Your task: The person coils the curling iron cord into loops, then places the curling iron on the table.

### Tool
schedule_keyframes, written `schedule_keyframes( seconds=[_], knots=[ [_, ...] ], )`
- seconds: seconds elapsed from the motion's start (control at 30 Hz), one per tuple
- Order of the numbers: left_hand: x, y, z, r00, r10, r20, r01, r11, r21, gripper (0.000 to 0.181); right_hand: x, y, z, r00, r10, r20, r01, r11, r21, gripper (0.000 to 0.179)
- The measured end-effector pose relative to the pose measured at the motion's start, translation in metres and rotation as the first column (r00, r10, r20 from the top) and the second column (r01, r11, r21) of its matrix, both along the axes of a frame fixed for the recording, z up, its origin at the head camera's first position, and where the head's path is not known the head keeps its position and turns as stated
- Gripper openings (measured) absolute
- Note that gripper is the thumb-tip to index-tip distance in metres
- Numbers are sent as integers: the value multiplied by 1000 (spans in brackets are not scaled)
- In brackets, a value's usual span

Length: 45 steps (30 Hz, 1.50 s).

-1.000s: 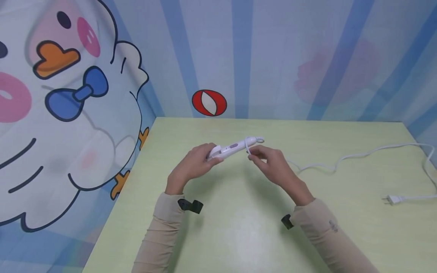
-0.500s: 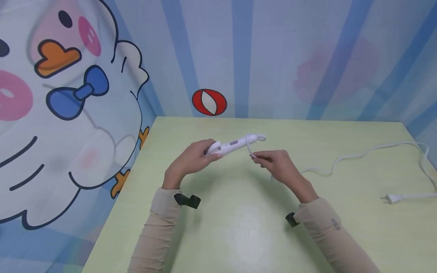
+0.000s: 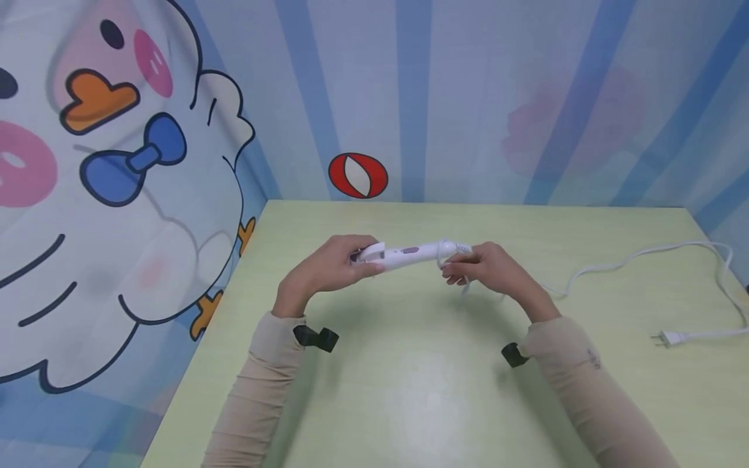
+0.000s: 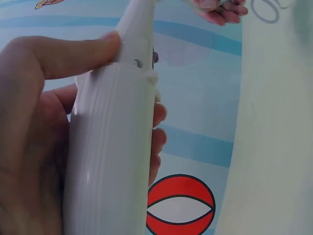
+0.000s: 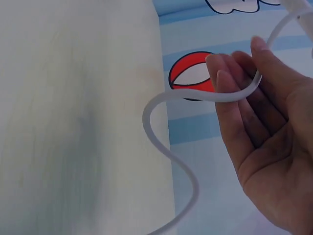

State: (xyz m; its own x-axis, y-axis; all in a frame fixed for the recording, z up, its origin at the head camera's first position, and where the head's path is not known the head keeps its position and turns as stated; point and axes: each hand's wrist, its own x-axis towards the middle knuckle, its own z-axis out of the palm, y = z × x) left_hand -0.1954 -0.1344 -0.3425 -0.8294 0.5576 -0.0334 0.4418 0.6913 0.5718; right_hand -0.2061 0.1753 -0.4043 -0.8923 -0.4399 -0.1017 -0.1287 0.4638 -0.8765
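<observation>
My left hand (image 3: 328, 268) grips a white curling iron (image 3: 398, 259) around its wide end, thumb laid along the body. In the left wrist view the ribbed white casing (image 4: 110, 142) fills the palm, with fingertips showing past its far side. The iron is held above the table, nearly level, its cord end toward the right. At that end my right hand (image 3: 497, 268) holds the white power cord (image 5: 168, 152), which loops around the handle. In the right wrist view the cord passes between thumb and fingers, then hangs down in a curve.
The rest of the cord trails over the pale green table (image 3: 409, 390) to the right, bending back to a two-pin plug (image 3: 673, 338). A patterned blue cloth wall (image 3: 468, 97) stands behind the table, and a cartoon chick (image 3: 175, 260) covers the left side.
The curling iron has turned closer to level. My right hand has moved right and up to the iron's cord end, still holding the cord. My left hand keeps its grip and shifts slightly.
</observation>
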Motion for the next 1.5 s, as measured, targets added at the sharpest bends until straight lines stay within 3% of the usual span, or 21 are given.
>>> schedule_keyframes(
  seconds=[0.3,0.5,0.77,1.03,1.2,1.33,1.5],
  knots=[
    [7,0,4,998,-70,0,70,998,8,24,-6,4,8,994,91,-55,-92,996,-10,22],
    [11,1,5,995,-103,10,103,995,6,21,-7,5,12,988,88,-131,-76,992,97,19],
    [16,6,5,992,-122,43,125,990,-66,16,-10,6,19,982,98,-159,-75,987,145,15],
    [14,12,-2,993,-117,9,117,977,-176,17,-9,2,43,947,125,-295,-24,945,325,10],
    [10,15,-10,996,-78,-35,67,968,-243,21,-2,-3,56,934,111,-340,31,921,387,10],
    [7,18,-17,998,-43,-39,31,962,-273,22,2,-9,55,932,94,-350,61,912,406,11],
    [7,25,-21,999,-43,-31,32,957,-290,21,6,-16,50,924,102,-369,72,900,430,12]
  ],
)
